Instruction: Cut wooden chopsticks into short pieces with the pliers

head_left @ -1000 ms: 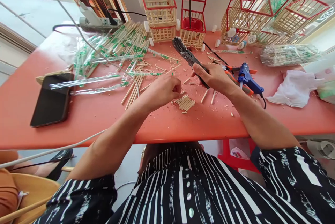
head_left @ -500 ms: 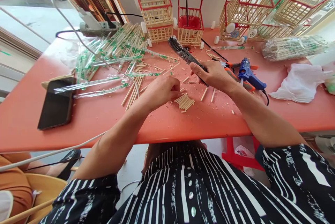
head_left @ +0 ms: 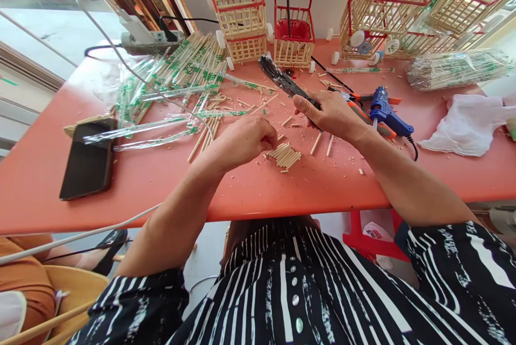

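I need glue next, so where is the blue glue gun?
In the head view, the glue gun lies on the table, right of centre, just beyond the right hand and left of the white cloth.

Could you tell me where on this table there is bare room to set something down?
The bare stretch lies along the table's near edge, between the phone and the left hand. More lies at the near right, below the white cloth. It is crowded around the cut sticks, the right hand with its cutter, the glue gun, and the wrapped chopsticks.
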Available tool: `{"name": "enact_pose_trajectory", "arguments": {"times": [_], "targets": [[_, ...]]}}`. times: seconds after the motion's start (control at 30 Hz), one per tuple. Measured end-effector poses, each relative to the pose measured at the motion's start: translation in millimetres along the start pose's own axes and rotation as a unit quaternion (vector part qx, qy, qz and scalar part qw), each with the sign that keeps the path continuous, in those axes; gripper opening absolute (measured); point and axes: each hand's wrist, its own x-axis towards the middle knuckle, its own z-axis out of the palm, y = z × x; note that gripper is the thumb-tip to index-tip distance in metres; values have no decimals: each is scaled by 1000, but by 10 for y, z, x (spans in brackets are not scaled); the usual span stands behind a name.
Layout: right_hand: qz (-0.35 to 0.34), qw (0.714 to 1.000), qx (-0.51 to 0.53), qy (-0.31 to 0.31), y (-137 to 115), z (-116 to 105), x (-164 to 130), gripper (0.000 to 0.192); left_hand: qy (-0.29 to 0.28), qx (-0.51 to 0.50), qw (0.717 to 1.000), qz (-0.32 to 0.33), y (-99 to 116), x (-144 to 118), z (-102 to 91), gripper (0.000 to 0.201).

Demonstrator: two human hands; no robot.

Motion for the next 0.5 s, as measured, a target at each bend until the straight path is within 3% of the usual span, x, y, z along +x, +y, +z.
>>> {"name": "enact_pose_trajectory", "arguments": {"times": [0.2, 0.5], "targets": [[37, 999, 32, -9, -45, -11, -17, 75, 3, 3, 1000, -17, 65, -6, 8, 24], [38, 998, 36, -26, -88, -40, -20, 73, 16, 53, 998, -27, 118, 11, 94, 17]]}}
